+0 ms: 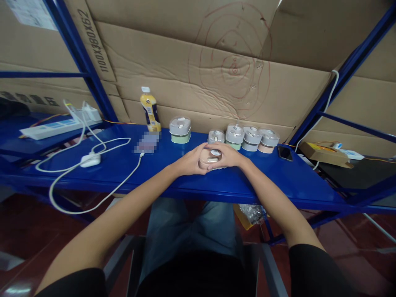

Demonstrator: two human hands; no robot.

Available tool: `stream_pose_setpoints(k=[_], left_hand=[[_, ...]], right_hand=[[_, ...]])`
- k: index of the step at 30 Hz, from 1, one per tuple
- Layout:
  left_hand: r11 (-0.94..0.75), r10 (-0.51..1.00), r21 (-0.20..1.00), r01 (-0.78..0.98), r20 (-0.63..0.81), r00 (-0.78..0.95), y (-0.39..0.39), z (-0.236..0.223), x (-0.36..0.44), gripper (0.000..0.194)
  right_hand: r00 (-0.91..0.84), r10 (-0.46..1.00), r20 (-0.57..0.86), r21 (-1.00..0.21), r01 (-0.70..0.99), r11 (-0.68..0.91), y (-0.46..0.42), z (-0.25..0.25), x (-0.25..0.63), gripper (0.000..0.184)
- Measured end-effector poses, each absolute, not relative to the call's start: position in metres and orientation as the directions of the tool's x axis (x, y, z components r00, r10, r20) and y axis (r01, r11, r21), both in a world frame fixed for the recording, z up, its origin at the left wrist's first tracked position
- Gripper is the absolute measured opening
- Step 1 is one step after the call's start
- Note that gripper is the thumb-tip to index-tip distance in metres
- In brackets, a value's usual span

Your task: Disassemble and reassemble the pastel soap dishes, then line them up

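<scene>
Tub (pixel 204 158) held in both hands, near table's (pixel 287 181) front edge

Left hand (pixel 192 161) and right hand (pixel 229 156) curl round its sides, fingers grasping it. Even, light pressure should keep it level (judgement only). Count: one tub held, five tubs (pixel 234 135) behind, one bottle (pixel 150 110), one dark phone (pixel 285 153).

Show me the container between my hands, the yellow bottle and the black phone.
Container (pixel 206 157), head view: its visible top.
Yellow bottle (pixel 150 110), head view: its label.
Black phone (pixel 285 153), head view: its dark screen.
</scene>
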State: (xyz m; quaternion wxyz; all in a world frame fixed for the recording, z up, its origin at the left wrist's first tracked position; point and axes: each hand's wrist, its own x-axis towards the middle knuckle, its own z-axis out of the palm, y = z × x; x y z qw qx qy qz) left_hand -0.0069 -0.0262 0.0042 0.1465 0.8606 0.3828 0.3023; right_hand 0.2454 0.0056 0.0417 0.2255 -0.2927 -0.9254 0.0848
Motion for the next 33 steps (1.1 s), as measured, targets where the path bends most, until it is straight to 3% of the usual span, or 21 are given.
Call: stream_pose_setpoints(k=[8, 12, 16, 19, 25, 28, 33], left_hand=[[-0.631, 0.776, 0.427, 0.648, 0.353, 0.523, -0.032, 0.007, -0.006, 0.114], [-0.615, 0.788, 0.406, 0.675, 0.343, 0.512, -0.032, 0.011, -0.008, 0.116], [-0.556, 0.812, 0.262, 0.789, 0.372, 0.449, -0.049, 0.015, -0.011, 0.096], [-0.436, 0.838, 0.122, 0.892, 0.415, 0.354, -0.075, 0.016, -0.014, 0.091], [-0.122, 0.908, 0.114, 0.986, 0.414, 0.064, -0.101, 0.015, -0.014, 0.099], [-0.070, 0.901, 0.093, 0.993, 0.434, 0.023, -0.079, 0.017, -0.007, 0.097], [-0.083, 0.913, 0.149, 0.985, 0.408, 0.016, -0.020, 0.025, 0.016, 0.087]], right_hand=[[-0.748, 0.588, 0.307, -0.337, 0.492, 0.802, 0.007, 0.046, 0.240, 0.085], [-0.705, 0.610, 0.362, -0.347, 0.505, 0.790, 0.010, 0.037, 0.243, 0.097], [-0.609, 0.656, 0.446, -0.356, 0.552, 0.754, 0.009, 0.030, 0.249, 0.104], [-0.572, 0.668, 0.475, -0.340, 0.581, 0.739, 0.007, 0.028, 0.249, 0.092], [-0.519, 0.703, 0.486, -0.316, 0.646, 0.695, 0.004, 0.030, 0.242, 0.047], [-0.462, 0.736, 0.494, -0.346, 0.672, 0.654, 0.003, 0.033, 0.245, 0.032], [-0.408, 0.790, 0.457, -0.396, 0.702, 0.592, 0.000, 0.036, 0.253, 0.027]])
